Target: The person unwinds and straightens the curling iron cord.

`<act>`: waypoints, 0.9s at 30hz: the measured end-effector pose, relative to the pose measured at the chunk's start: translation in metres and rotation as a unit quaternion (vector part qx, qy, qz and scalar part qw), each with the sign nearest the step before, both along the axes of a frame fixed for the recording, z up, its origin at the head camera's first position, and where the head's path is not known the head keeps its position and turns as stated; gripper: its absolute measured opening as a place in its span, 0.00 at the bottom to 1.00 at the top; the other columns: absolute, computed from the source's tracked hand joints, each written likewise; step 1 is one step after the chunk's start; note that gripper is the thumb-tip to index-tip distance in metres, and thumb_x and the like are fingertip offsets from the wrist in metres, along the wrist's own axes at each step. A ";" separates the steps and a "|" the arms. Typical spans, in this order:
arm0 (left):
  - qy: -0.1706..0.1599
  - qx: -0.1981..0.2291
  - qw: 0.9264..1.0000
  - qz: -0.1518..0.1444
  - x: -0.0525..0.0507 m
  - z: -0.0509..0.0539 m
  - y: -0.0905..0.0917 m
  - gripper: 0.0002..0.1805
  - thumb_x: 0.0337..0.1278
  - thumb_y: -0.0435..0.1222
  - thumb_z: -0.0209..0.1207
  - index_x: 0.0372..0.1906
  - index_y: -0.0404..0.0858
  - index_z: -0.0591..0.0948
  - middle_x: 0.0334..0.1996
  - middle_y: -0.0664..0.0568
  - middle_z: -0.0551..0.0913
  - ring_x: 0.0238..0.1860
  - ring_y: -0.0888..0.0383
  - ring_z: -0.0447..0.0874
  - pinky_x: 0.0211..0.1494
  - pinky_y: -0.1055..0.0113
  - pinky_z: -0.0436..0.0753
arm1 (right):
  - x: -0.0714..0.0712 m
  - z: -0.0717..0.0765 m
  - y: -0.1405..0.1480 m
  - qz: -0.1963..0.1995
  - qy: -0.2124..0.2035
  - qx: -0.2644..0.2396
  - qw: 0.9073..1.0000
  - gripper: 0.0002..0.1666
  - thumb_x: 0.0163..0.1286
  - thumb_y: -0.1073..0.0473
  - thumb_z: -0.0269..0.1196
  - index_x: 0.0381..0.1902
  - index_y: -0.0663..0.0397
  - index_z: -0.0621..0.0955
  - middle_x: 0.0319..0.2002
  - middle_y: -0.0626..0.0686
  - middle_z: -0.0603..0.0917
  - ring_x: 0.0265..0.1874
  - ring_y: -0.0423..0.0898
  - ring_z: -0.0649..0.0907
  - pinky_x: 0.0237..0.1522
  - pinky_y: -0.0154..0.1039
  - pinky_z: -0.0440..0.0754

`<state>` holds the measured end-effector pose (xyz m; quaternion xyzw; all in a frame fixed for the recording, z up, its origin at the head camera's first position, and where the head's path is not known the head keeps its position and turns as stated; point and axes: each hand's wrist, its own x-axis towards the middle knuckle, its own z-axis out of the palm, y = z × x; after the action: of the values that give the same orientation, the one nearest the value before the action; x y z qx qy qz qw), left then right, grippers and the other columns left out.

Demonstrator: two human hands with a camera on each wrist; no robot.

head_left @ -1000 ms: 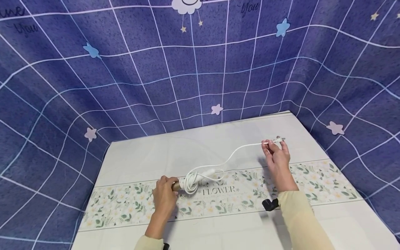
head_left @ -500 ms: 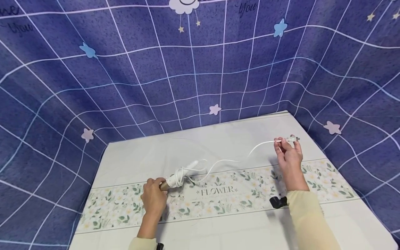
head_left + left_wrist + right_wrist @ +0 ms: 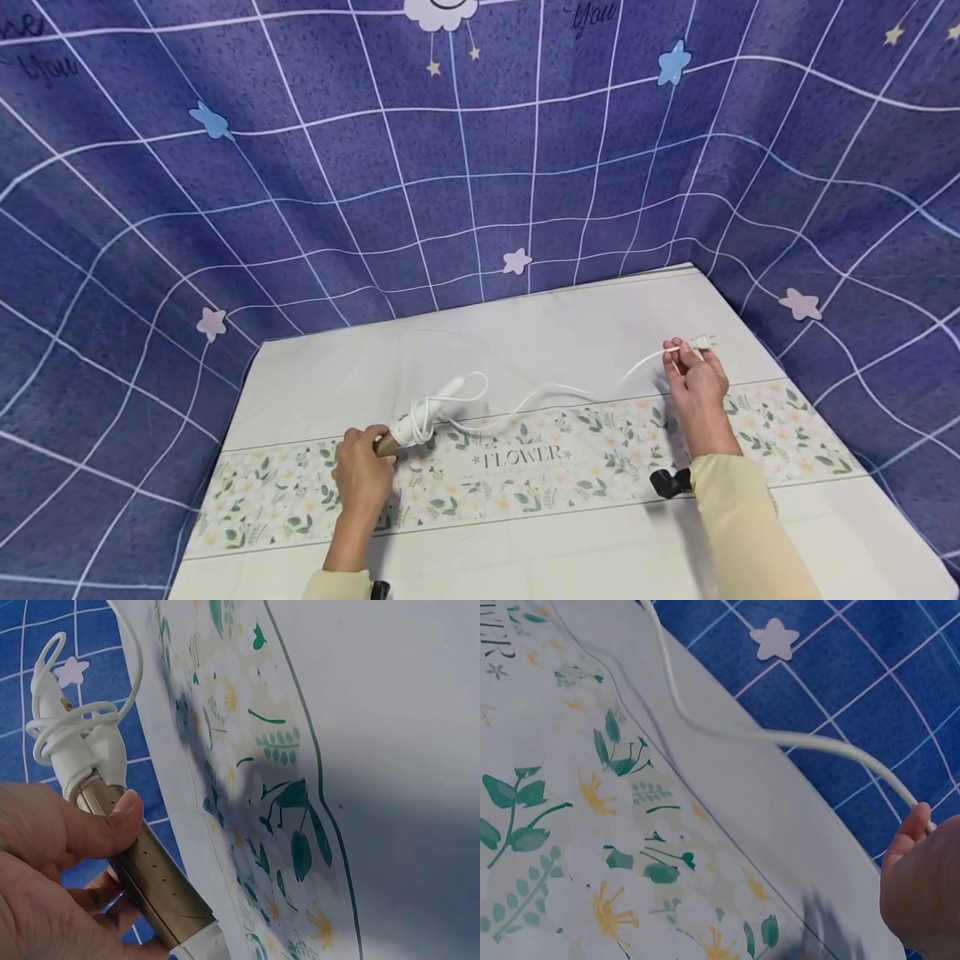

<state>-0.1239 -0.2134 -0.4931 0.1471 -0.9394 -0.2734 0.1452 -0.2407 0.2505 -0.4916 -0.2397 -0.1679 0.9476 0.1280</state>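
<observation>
My left hand [image 3: 363,471] grips a hair straightener [image 3: 161,874] by its bronze, vented barrel, thumb on top and fingers beneath. Its white handle [image 3: 448,388] points up and to the right in the head view. Several turns of white cord [image 3: 75,727] are wound round the handle, with a small loop at its end. From there the cord runs rightward in a loose wave to my right hand [image 3: 699,392]. That hand pinches the cord just behind the white two-pin plug [image 3: 703,342]. The plug is out of sight in the right wrist view, where the cord [image 3: 727,733] enters the fingers.
Both hands are over a white table cover [image 3: 585,550] with a flowered band and the word FLOWER. A blue gridded curtain [image 3: 480,150] with stars hangs behind the table and at both sides. A black wrist mount [image 3: 670,483] sits at the right cuff.
My left hand and the straightener have shifted left, and my right hand has moved right with the plug. The loose cord loop has drawn out into a longer run, and the plug has dipped slightly.
</observation>
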 end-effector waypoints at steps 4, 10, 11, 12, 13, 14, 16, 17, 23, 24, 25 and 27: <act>-0.004 0.004 1.000 0.006 -0.001 0.001 -0.001 0.23 0.40 0.22 0.69 0.49 0.36 0.83 0.39 0.40 0.76 0.44 0.41 0.73 0.45 0.39 0.69 | -0.004 -0.002 0.001 0.003 -0.030 0.005 1.000 0.28 0.69 0.77 0.50 0.61 0.53 0.57 0.32 0.60 0.85 0.28 0.52 0.85 0.27 0.39 0.81; -0.011 0.010 1.000 0.010 -0.001 0.003 -0.004 0.23 0.42 0.23 0.68 0.49 0.36 0.82 0.40 0.40 0.75 0.45 0.41 0.73 0.46 0.40 0.69 | -0.011 -0.007 0.003 0.005 -0.065 0.016 0.998 0.32 0.69 0.76 0.50 0.64 0.47 0.55 0.29 0.59 0.85 0.24 0.51 0.84 0.24 0.39 0.80; -0.013 0.011 1.000 0.010 -0.001 0.003 -0.004 0.23 0.42 0.23 0.68 0.49 0.36 0.82 0.40 0.40 0.75 0.45 0.41 0.73 0.46 0.41 0.69 | -0.012 -0.008 0.004 0.005 -0.070 0.018 0.997 0.33 0.69 0.76 0.51 0.64 0.46 0.55 0.29 0.59 0.84 0.23 0.51 0.84 0.23 0.39 0.80; -0.015 0.011 1.000 0.011 -0.001 0.003 -0.005 0.23 0.42 0.23 0.68 0.50 0.36 0.82 0.39 0.40 0.75 0.45 0.41 0.73 0.45 0.41 0.69 | -0.012 -0.009 0.004 0.005 -0.073 0.020 0.997 0.33 0.69 0.76 0.51 0.65 0.46 0.56 0.29 0.59 0.84 0.23 0.51 0.83 0.23 0.39 0.80; -0.017 0.011 1.000 0.011 -0.001 0.003 -0.005 0.23 0.42 0.23 0.68 0.50 0.36 0.82 0.39 0.41 0.75 0.45 0.41 0.73 0.45 0.41 0.69 | -0.013 -0.011 0.005 0.006 -0.078 0.023 0.997 0.34 0.69 0.76 0.51 0.65 0.46 0.56 0.29 0.59 0.84 0.23 0.51 0.83 0.24 0.39 0.80; -0.018 0.011 1.000 0.011 -0.001 0.002 -0.006 0.23 0.42 0.23 0.67 0.50 0.36 0.82 0.39 0.41 0.75 0.44 0.41 0.73 0.45 0.41 0.69 | -0.013 -0.012 0.006 0.006 -0.082 0.025 0.996 0.34 0.69 0.76 0.51 0.66 0.45 0.56 0.29 0.59 0.84 0.23 0.51 0.83 0.24 0.39 0.80; -0.016 0.010 1.000 0.014 -0.001 0.002 -0.007 0.23 0.42 0.23 0.67 0.50 0.36 0.82 0.39 0.40 0.75 0.44 0.41 0.74 0.45 0.41 0.69 | -0.014 -0.014 0.007 0.009 -0.088 0.025 0.996 0.35 0.69 0.76 0.51 0.68 0.44 0.57 0.28 0.60 0.84 0.23 0.51 0.84 0.25 0.39 0.81; -0.015 0.010 1.000 0.015 -0.001 0.002 -0.007 0.23 0.42 0.23 0.67 0.50 0.36 0.82 0.39 0.40 0.75 0.44 0.41 0.74 0.45 0.41 0.69 | -0.014 -0.015 0.007 0.011 -0.089 0.026 0.996 0.36 0.69 0.76 0.51 0.68 0.44 0.57 0.28 0.60 0.84 0.23 0.51 0.84 0.26 0.39 0.82; -0.023 0.018 0.999 0.021 -0.002 0.003 -0.008 0.23 0.44 0.23 0.66 0.51 0.36 0.81 0.41 0.40 0.75 0.45 0.41 0.73 0.46 0.41 0.69 | -0.018 -0.018 0.008 0.021 -0.097 0.036 0.994 0.36 0.68 0.77 0.52 0.69 0.48 0.59 0.25 0.60 0.84 0.24 0.51 0.85 0.35 0.41 0.84; -0.025 0.019 0.999 0.022 -0.002 0.003 -0.008 0.23 0.45 0.24 0.66 0.51 0.37 0.81 0.41 0.39 0.74 0.45 0.41 0.73 0.46 0.41 0.68 | -0.019 -0.019 0.008 0.022 -0.101 0.039 0.994 0.36 0.68 0.77 0.52 0.69 0.48 0.60 0.25 0.60 0.84 0.24 0.51 0.85 0.37 0.42 0.85; -0.027 0.019 0.999 0.021 -0.002 0.004 -0.009 0.23 0.46 0.24 0.66 0.52 0.36 0.81 0.42 0.39 0.74 0.45 0.41 0.72 0.46 0.41 0.68 | -0.019 -0.020 0.008 0.024 -0.105 0.043 0.993 0.36 0.68 0.77 0.52 0.69 0.49 0.60 0.25 0.60 0.84 0.25 0.51 0.85 0.39 0.42 0.84; -0.029 0.020 0.999 0.020 -0.003 0.005 -0.009 0.24 0.46 0.24 0.65 0.53 0.36 0.80 0.42 0.39 0.74 0.45 0.40 0.72 0.46 0.41 0.68 | -0.020 -0.021 0.008 0.028 -0.118 0.056 0.991 0.36 0.67 0.77 0.53 0.69 0.49 0.61 0.25 0.59 0.84 0.26 0.51 0.86 0.42 0.43 0.84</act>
<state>-0.1265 -0.2225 -0.4883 0.1767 -0.9345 -0.2845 0.1203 -0.2607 0.2581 -0.5123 -0.3375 -0.2413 0.9050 0.0940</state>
